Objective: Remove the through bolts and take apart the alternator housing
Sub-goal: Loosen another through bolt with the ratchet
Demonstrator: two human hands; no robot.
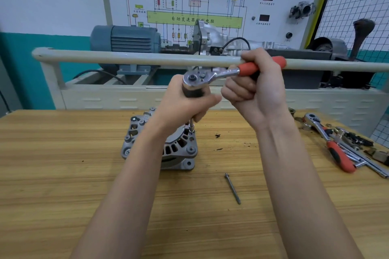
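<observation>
The alternator [162,145] stands on the wooden table [63,185], left of the middle and toward the far edge, its finned grey housing facing up. A thin extension [191,127] rises upright from a bolt head at the housing's right rim. At its top sits the head of a ratchet [195,79], whose orange handle runs off to the right, roughly level.

The left hand [185,103] wraps around a dark grip just below the ratchet head, fingers curled tight on it, thumb pointing right. The right hand [256,90] grips the orange handle, fingers folded over it from above, the handle's end showing past the knuckles. Both forearms reach in from the near edge.

One loose bolt [232,188] lies flat on the table right of the alternator, nearer the near edge, head pointing away. Small dark crumbs [217,135] lie just right of the housing.

At the right edge lies a heap of tools: a second ratchet [330,143] with an orange handle, chrome bars and sockets. Beyond the far edge runs a pale rail [126,58], with a blue-grey motor [126,38] and a wiring-diagram panel [189,2] behind it.
</observation>
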